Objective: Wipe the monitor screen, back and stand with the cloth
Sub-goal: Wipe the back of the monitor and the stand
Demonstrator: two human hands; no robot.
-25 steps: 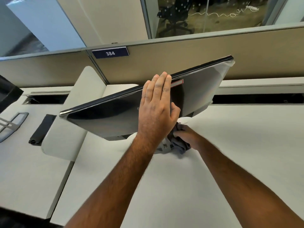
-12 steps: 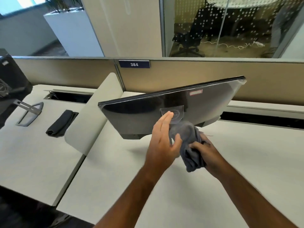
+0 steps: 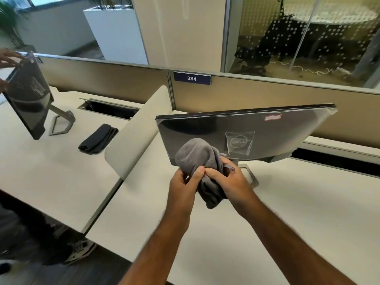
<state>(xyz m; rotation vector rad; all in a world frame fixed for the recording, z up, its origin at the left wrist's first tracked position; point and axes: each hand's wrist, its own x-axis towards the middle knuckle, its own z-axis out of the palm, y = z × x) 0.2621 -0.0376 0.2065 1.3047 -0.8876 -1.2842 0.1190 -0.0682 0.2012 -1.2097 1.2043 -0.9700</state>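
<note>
Here both hands meet just in front of the monitor (image 3: 257, 136), bunched around the grey cloth (image 3: 197, 157). The left hand (image 3: 182, 188) curls its fingers into the cloth's left side, thumb pressed on the fabric; the right hand (image 3: 232, 182) grips it from the right, thumb tip nearly touching the left thumb. The cloth bulges up above the knuckles and overlaps the monitor's lower left corner in the view, while a fold hangs down below the hands; whether it touches the monitor cannot be told. The monitor stands on the desk (image 3: 308, 212) with its dark back toward the camera, tilted, its top edge rising to the right. Its stand (image 3: 249, 173) shows just right of the right hand. On the neighbouring desk to the left lie a folded dark cloth (image 3: 98, 138) and a second monitor (image 3: 28, 95), touched by another person's hand (image 3: 9, 58).
</note>
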